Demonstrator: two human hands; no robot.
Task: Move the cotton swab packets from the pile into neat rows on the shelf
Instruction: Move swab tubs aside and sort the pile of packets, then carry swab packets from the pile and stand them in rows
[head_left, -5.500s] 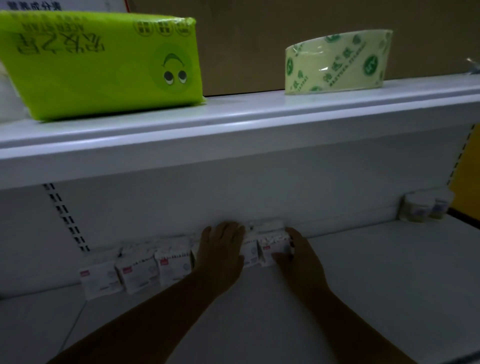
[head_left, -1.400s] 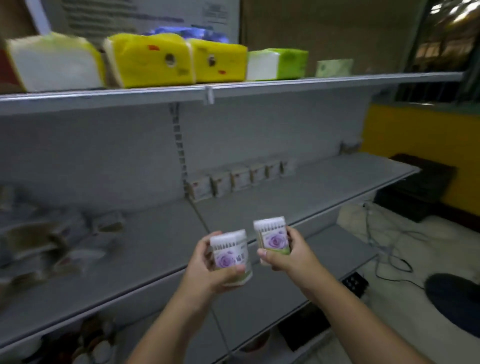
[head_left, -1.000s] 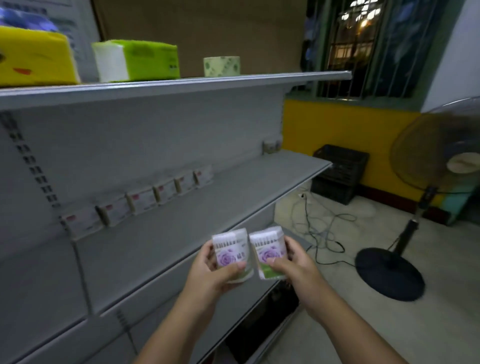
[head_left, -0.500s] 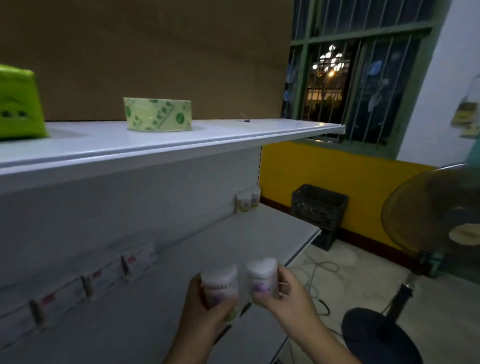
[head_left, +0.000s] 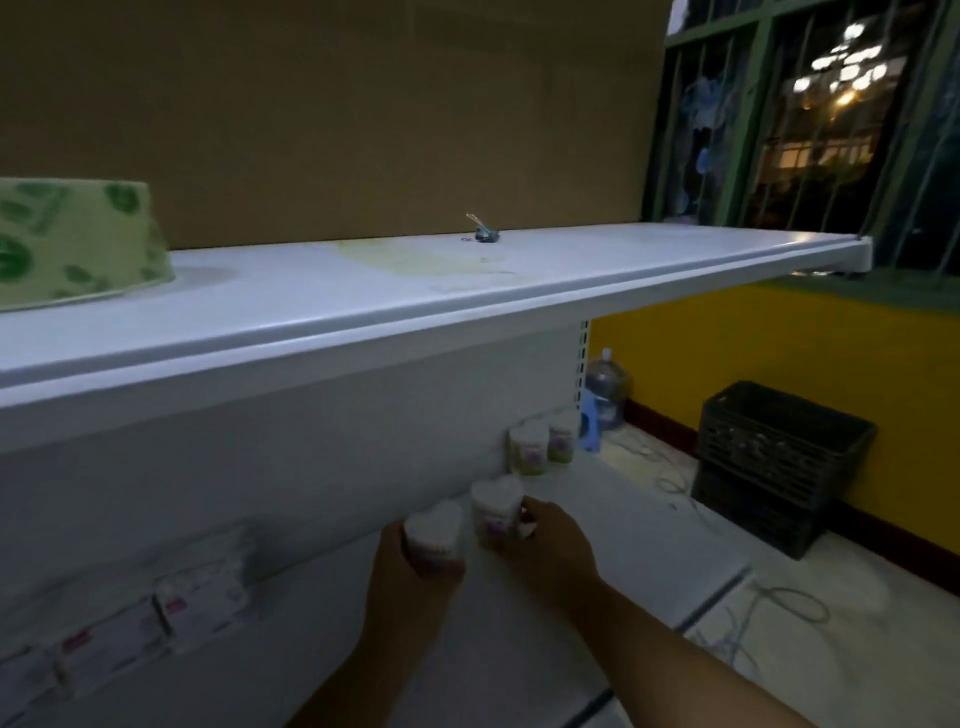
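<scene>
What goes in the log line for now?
left hand: holds white round cotton-swab tub | right hand: holds second such tub | nearby: two matching tubs standing on white shelf

No text is legible: green print on the tissue pack (head_left: 72, 244), labels on the swab tubs (head_left: 529, 456) and red marks on the flat packets (head_left: 200, 603) are blurred.

Dim light. Brown wall (head_left: 363, 104) upper left; barred window (head_left: 810, 114) upper right. White shelf unit (head_left: 467, 291) across middle. Yellow wall (head_left: 779, 353), black crate (head_left: 779, 457), pale floor (head_left: 857, 582) with cables (head_left: 795, 605) lower right.
</scene>
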